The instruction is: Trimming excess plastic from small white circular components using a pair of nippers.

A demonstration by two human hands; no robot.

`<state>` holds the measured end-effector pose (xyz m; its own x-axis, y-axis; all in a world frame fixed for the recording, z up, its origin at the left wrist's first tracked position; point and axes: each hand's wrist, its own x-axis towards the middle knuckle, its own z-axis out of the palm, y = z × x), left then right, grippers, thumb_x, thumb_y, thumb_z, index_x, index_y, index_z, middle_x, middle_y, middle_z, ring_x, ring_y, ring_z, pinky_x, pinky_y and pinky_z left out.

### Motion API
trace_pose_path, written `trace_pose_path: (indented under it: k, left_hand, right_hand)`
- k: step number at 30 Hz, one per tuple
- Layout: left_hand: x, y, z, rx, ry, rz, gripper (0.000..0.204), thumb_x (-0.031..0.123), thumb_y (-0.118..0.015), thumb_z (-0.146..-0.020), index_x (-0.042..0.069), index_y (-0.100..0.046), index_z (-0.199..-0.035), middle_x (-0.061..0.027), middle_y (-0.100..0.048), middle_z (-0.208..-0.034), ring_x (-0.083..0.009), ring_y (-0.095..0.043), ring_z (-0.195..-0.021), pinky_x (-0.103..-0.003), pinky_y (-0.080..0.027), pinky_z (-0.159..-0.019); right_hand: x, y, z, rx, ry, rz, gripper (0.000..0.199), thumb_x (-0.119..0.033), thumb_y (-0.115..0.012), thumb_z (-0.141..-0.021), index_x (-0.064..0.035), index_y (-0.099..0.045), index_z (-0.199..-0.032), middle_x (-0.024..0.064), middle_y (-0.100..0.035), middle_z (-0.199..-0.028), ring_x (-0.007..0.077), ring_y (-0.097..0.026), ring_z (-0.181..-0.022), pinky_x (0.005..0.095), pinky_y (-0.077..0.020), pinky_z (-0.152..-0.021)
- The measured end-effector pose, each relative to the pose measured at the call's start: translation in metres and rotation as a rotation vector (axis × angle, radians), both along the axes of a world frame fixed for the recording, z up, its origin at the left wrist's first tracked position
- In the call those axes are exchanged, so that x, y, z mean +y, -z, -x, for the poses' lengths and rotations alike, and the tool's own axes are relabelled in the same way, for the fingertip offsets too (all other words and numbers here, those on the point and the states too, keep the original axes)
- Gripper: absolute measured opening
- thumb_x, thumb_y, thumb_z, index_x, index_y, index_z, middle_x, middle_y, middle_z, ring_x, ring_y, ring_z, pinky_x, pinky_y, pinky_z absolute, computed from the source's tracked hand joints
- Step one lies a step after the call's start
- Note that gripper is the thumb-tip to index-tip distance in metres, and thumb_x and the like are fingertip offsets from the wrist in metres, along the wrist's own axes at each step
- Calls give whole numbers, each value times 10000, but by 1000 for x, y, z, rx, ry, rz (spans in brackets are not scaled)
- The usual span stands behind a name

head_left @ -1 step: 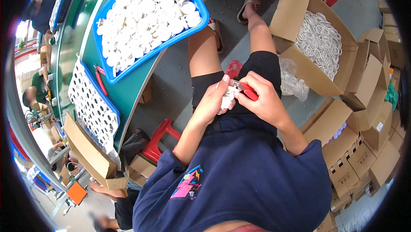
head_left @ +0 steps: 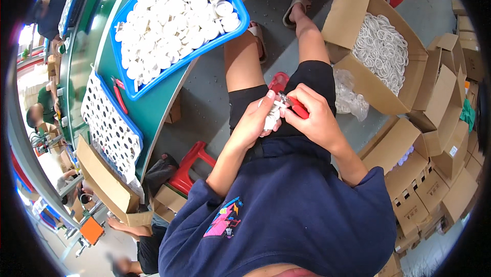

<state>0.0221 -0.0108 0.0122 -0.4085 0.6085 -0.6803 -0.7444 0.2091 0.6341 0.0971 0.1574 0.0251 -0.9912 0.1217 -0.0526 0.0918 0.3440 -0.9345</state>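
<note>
Above my lap, my left hand [head_left: 250, 123] is closed around a small white plastic part [head_left: 272, 119], its thumb pointing up along the near side. My right hand [head_left: 318, 119] grips red-handled nippers [head_left: 299, 109], whose metal jaws reach to the top of the white part. Fingers hide much of the part and of the nippers' handles. On the green table [head_left: 105, 58] to the left, a blue tray [head_left: 242, 19] is heaped with white round plastic parts [head_left: 176, 19]. Another red-handled hand tool [head_left: 120, 98] lies beside that tray.
A white sheet with black dots [head_left: 110, 118] covers a second blue tray. To the right, a cardboard box [head_left: 348, 8] holds many white rings [head_left: 381, 47], near a clear plastic bag [head_left: 350, 95]. More boxes [head_left: 429, 190] stand behind. A red stool [head_left: 192, 167] is under the table's edge; other people sit at left.
The nippers' jaws have shifted slightly against the white part, and a thin white piece shows more plainly beside them. Both hands stay in nearly the same place.
</note>
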Motion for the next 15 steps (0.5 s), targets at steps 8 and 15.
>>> trace_pose_path:
  k: [8, 15]
  left_hand:
    - [-4, 8, -7, 46, 67, -58, 426, 445, -350, -1065, 80, -565, -1017, -16, -557, -653, -46, -404, -451, -190, -292, -393]
    - [-5, 17, -2, 1, 18, -27, 445, 461, -353, -1060, 74, -567, -1012, -14, -554, -658, -50, -422, -464, -190, -296, -385]
  right_hand:
    - [-14, 18, -4, 75, 153, -96, 198, -69, -711, -790, 0, -569, -908, 156, -562, -876, 351, -596, -797, 416, -492, -702]
    - [-10, 22, -6, 60, 67, -68, 196, -45, -683, -793, 3, -580, -952, 163, -567, -915, 366, -593, -851, 424, -492, -756]
